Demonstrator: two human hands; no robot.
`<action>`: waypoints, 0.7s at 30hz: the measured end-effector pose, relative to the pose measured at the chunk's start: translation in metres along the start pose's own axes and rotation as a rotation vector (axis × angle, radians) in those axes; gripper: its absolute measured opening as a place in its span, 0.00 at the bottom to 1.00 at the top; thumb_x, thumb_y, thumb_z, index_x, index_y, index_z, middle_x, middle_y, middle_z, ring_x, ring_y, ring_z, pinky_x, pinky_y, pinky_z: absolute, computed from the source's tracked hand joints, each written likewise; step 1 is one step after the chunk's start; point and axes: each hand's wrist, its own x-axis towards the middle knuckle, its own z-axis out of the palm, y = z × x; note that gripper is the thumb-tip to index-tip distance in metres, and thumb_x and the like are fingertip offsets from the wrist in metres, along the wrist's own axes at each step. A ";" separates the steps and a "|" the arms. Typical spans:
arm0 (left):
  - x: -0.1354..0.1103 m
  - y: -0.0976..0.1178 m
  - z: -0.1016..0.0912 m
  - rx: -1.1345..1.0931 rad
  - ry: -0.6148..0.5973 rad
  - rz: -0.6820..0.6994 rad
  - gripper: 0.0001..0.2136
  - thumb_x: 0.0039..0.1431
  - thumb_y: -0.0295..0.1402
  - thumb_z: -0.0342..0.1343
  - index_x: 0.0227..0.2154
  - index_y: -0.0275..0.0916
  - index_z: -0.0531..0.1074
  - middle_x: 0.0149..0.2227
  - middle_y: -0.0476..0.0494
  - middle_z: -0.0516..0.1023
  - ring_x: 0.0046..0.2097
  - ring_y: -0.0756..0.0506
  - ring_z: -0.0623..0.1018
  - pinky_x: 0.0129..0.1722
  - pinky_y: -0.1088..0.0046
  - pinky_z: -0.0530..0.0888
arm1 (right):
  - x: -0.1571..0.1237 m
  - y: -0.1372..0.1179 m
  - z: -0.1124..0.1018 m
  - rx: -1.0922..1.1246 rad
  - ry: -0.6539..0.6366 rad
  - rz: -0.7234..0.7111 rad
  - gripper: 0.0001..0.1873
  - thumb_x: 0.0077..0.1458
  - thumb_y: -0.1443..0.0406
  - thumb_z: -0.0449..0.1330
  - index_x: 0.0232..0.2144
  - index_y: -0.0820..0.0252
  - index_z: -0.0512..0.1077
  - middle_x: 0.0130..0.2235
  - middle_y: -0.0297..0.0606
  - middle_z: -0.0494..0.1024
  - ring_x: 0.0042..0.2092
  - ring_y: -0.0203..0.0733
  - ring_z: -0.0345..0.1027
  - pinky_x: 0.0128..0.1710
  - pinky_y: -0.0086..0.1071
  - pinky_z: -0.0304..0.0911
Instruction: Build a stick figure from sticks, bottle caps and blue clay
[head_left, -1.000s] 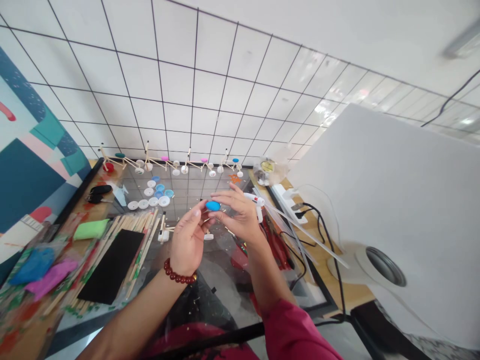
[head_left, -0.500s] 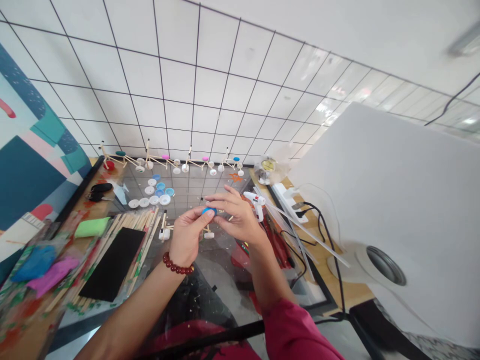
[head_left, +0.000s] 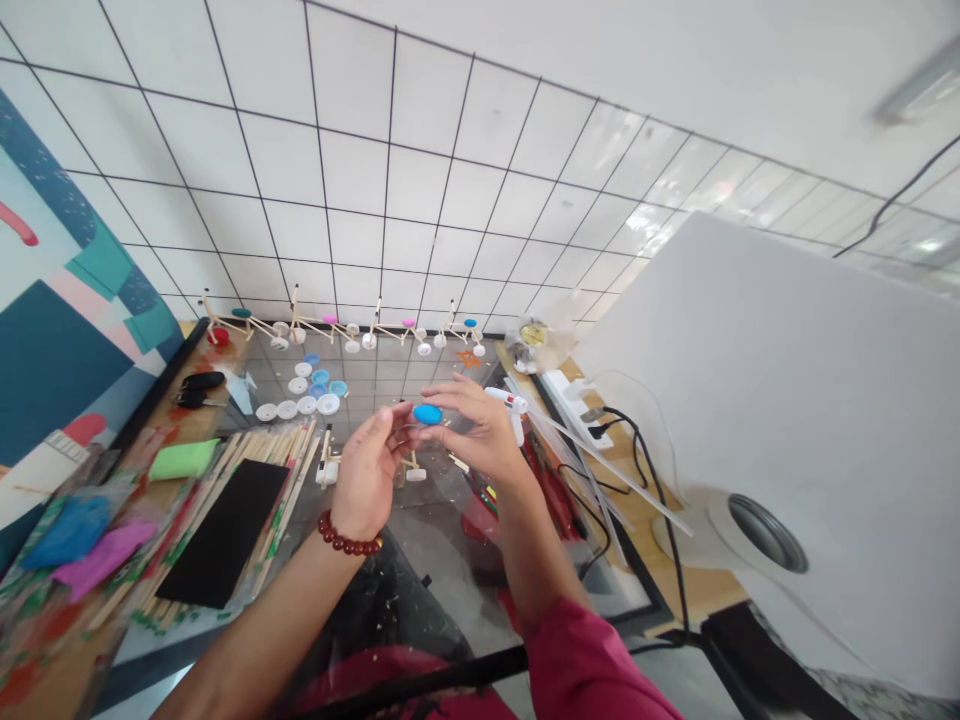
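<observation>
A small blue oval clay piece (head_left: 427,413) is pinched between the fingertips of both hands above the glass table top (head_left: 442,540). My left hand (head_left: 365,475), with a red bead bracelet at the wrist, curls its thumb and fingers onto the piece from the left. From the right, my right hand (head_left: 480,430) closes its fingers on the same piece. Under the hands lies a small stick model with white cap wheels (head_left: 330,465).
Several finished stick models (head_left: 337,328) line the tiled wall. Loose white and blue caps (head_left: 307,392), a bundle of sticks with a black sheet (head_left: 225,530) and bags of coloured clay (head_left: 82,540) lie left. A glue gun (head_left: 508,405), power strip (head_left: 570,392) and cables sit right.
The blue piece dipped low between the fingers half a second ago and is now raised again and plainly visible. Both hands stayed together over the table.
</observation>
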 end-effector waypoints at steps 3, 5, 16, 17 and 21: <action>0.002 0.000 -0.001 0.016 0.030 0.046 0.20 0.49 0.47 0.80 0.38 0.38 0.87 0.38 0.41 0.88 0.37 0.45 0.82 0.44 0.67 0.80 | 0.000 0.006 -0.001 0.036 0.045 0.019 0.14 0.60 0.54 0.77 0.47 0.47 0.85 0.50 0.39 0.91 0.52 0.49 0.86 0.71 0.53 0.66; 0.002 0.003 -0.002 0.066 0.045 0.084 0.17 0.48 0.42 0.81 0.38 0.40 0.87 0.38 0.42 0.89 0.37 0.45 0.83 0.44 0.66 0.80 | 0.000 0.008 0.000 0.052 0.041 0.024 0.14 0.61 0.54 0.76 0.47 0.48 0.85 0.47 0.38 0.91 0.50 0.48 0.86 0.68 0.49 0.70; 0.016 0.043 -0.029 0.578 -0.002 0.633 0.06 0.62 0.38 0.71 0.39 0.45 0.89 0.43 0.42 0.89 0.47 0.41 0.85 0.52 0.65 0.81 | -0.002 0.023 0.017 0.113 0.011 0.295 0.16 0.61 0.63 0.73 0.51 0.59 0.84 0.44 0.41 0.90 0.45 0.45 0.85 0.53 0.37 0.78; 0.016 0.046 -0.029 0.638 -0.016 0.646 0.05 0.62 0.38 0.70 0.38 0.45 0.89 0.43 0.42 0.89 0.47 0.41 0.85 0.52 0.65 0.81 | -0.002 0.024 0.019 0.127 0.005 0.307 0.16 0.60 0.63 0.73 0.50 0.59 0.84 0.44 0.41 0.90 0.45 0.46 0.85 0.52 0.38 0.78; -0.008 0.052 -0.028 0.884 -0.061 0.662 0.05 0.60 0.38 0.71 0.38 0.48 0.89 0.42 0.42 0.89 0.45 0.39 0.85 0.50 0.64 0.80 | -0.005 0.027 0.019 0.129 0.031 0.306 0.12 0.60 0.61 0.73 0.46 0.57 0.84 0.42 0.39 0.90 0.44 0.45 0.84 0.51 0.38 0.78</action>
